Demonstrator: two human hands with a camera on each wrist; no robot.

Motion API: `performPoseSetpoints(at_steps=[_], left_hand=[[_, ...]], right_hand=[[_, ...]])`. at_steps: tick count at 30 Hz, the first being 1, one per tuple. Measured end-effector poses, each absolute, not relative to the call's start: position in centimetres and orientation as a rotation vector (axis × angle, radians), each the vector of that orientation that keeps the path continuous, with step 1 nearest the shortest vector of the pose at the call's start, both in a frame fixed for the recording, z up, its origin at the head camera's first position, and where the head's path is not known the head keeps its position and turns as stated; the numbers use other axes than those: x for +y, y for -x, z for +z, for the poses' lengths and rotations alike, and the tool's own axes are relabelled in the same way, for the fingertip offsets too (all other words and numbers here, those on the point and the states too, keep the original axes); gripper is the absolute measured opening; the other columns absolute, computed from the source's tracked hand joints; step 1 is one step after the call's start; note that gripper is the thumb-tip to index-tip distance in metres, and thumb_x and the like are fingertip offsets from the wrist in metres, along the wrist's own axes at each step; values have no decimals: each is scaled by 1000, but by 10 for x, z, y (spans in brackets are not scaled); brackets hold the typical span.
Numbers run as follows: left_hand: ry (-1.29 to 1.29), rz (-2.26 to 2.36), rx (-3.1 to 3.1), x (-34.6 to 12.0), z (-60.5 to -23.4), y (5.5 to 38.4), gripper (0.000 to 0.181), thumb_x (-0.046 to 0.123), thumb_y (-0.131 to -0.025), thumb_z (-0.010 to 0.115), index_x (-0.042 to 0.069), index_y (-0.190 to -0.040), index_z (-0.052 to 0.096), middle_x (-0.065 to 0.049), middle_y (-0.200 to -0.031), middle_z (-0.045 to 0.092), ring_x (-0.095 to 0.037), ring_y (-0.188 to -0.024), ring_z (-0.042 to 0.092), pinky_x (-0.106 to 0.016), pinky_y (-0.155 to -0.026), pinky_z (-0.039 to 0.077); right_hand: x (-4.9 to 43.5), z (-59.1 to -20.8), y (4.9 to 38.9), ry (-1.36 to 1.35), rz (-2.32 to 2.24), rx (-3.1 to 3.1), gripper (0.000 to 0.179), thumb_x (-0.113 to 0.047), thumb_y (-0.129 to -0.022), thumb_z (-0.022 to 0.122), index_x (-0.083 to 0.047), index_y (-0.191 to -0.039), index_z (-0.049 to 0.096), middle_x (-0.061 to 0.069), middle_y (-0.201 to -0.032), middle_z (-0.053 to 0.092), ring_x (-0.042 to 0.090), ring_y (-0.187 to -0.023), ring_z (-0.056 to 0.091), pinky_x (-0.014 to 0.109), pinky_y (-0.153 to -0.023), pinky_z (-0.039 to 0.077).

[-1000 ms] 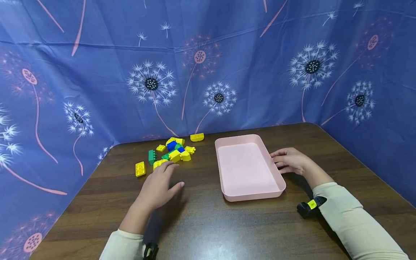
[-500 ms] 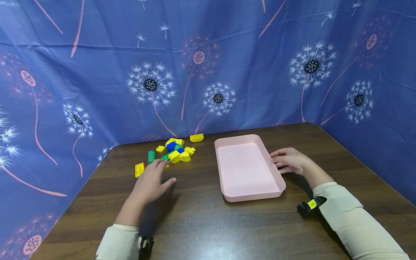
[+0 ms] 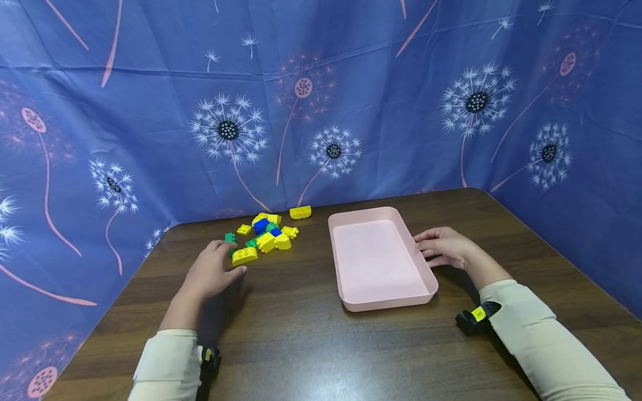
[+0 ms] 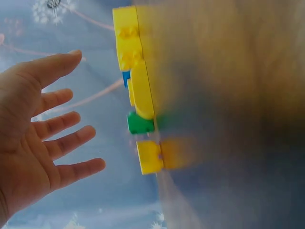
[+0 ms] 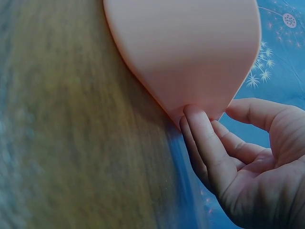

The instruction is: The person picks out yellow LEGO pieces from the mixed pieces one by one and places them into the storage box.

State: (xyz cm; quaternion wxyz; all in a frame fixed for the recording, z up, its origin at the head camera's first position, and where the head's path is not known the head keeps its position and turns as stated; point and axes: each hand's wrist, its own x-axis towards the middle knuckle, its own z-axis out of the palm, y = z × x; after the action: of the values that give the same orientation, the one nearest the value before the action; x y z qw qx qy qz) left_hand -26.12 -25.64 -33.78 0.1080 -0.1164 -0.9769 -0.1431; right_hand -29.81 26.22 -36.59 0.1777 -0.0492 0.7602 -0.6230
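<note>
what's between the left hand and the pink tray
In the head view, the curved yellow brick sits right beside the left hand; from there, only bare tabletop runs to the pink tray. Other bricks lie farther back.

blue flowered cloth [image 3: 391,156] backs a brown table [image 3: 301,356].

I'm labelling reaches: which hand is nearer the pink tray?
Right. The right hand touches the right side of the tray; the left hand is well to its left, by the bricks.
</note>
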Motion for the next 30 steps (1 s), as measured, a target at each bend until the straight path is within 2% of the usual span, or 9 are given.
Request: performPoseSetpoints(at_steps=[15, 25, 28, 30], left_hand=[[316, -394, -2988, -305, -336, 296, 63, 23, -77, 82, -9, -126, 57, -33, -126, 50, -50, -117, 46, -61, -97, 39], [311, -442, -3173, -319, -344, 321, 83, 20, -68, 88, -11, -135, 48, -34, -133, 49, -53, -122, 44, -61, -100, 36], [323, -428, -3205, -318, -344, 326, 81, 17, -67, 88, -10, -133, 50, -32, -132, 51, -51, -121, 46, -59, -100, 38], [340, -405, -3214, -317, -344, 329, 73, 15, -66, 88, -9, -127, 56, -30, -127, 56, -49, -117, 50, -57, -98, 41]], right_hand=[[261, -369, 302, 148, -1757, 2152, 50, -8, -95, 57, 17, -134, 39, 9, -98, 66, 19, -86, 67, 41, -74, 58], [261, -369, 302, 159, -1758, 2140, 50, -8, -95, 57, 18, -134, 39, 9, -98, 66, 17, -85, 67, 39, -72, 58], [262, -369, 301, 165, -1758, 2132, 50, -8, -96, 56, 18, -134, 38, 9, -98, 66, 17, -85, 67, 39, -71, 58], [264, -369, 300, 161, -1759, 2127, 50, -8, -96, 57, 18, -134, 38, 8, -98, 66, 17, -85, 67, 38, -71, 58]])
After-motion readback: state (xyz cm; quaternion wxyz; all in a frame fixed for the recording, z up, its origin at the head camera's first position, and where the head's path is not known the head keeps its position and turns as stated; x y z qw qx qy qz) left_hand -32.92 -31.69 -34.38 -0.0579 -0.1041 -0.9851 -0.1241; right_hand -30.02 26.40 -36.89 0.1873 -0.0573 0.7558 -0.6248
